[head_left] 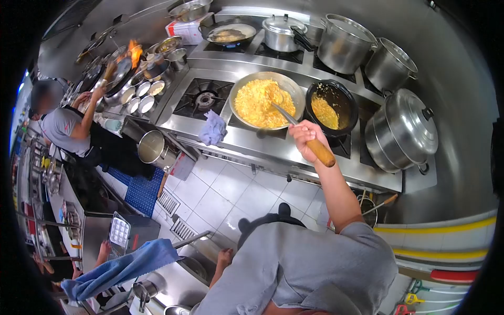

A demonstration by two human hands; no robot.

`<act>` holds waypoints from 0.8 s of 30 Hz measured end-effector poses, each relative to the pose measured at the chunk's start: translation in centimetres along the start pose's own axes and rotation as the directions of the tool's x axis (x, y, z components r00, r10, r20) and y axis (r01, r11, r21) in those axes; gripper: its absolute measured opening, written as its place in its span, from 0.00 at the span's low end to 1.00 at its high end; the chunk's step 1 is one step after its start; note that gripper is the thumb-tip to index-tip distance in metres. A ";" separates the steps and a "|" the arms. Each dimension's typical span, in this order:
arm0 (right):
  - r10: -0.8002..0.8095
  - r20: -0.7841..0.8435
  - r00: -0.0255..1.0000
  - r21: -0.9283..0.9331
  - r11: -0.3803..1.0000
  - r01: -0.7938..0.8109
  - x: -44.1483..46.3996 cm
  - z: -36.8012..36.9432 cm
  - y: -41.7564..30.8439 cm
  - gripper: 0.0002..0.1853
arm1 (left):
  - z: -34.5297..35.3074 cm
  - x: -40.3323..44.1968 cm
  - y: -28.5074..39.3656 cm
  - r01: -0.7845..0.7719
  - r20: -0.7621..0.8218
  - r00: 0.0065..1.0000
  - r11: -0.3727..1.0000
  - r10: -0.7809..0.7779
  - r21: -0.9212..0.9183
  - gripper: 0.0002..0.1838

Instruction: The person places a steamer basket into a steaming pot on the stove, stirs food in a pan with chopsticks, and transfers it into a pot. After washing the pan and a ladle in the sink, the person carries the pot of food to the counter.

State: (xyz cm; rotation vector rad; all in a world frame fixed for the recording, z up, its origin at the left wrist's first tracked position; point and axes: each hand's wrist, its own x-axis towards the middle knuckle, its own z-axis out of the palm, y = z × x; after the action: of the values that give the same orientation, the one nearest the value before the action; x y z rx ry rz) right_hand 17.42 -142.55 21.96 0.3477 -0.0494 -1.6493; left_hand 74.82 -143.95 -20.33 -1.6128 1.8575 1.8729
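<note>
My right hand (310, 137) is closed around a ladle (321, 152) with a wooden handle and a metal shaft. Its head is partly buried in yellow, crumbly food (257, 102) that fills a wide metal pan (242, 122) on the stove. Right beside that pan stands a dark pot (353, 107) with more yellow food stuck inside. Low in the view, my left hand (224, 257) hangs by my side near a metal counter, fingers curled, with no object visible in it. A crumpled purple-grey cloth (212, 128) sits at the stove's front edge.
Pots (344, 44) and a pressure cooker (283, 34) line the back burners; a large lidded steamer (401, 131) stands at right. Flames (135, 52) rise near a co-worker (73, 123) at left. A blue cloth (126, 268) hangs on a rail behind me.
</note>
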 end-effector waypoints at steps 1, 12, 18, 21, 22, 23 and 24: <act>0.013 0.018 1.000 0.020 1.000 -0.013 -0.4 0.4 -0.1 0.09 | -0.3 0.4 -0.5 0.003 0.010 1.000 1.000 -0.003 0.007 0.21; -0.081 0.225 0.971 -0.039 0.995 0.092 -10.2 5.4 -0.7 0.14 | -1.7 7.5 1.3 -0.012 -0.083 0.997 0.997 0.005 -0.082 0.26; -0.270 0.080 0.960 -0.298 0.912 0.281 -14.4 4.0 -2.1 0.12 | 0.4 7.3 3.4 0.027 -0.113 0.993 0.998 -0.021 0.050 0.24; -0.449 -0.159 0.879 -0.557 0.776 0.296 -14.5 2.0 -2.9 0.09 | 0.5 6.8 3.1 0.043 -0.088 0.995 0.997 -0.038 0.058 0.24; -0.602 -0.230 0.765 -0.775 0.588 0.230 -13.9 1.4 -3.0 0.06 | 0.4 6.7 2.8 0.026 -0.061 0.998 0.998 -0.023 0.055 0.24; -0.604 -0.228 0.764 -0.778 0.585 0.230 -13.6 0.2 -3.8 0.06 | 0.4 6.7 2.5 0.024 -0.059 0.998 0.998 -0.021 0.053 0.24; -0.679 -0.192 0.709 -0.952 0.305 0.034 -13.3 -1.2 -4.7 0.06 | 0.2 6.6 2.0 0.047 -0.055 0.998 0.996 -0.043 0.071 0.24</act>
State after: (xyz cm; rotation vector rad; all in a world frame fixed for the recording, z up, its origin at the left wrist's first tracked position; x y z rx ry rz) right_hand 14.09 -128.75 22.27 -0.0506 1.5390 -1.6880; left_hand 70.34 -148.25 -23.31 -1.6825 1.8695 1.7409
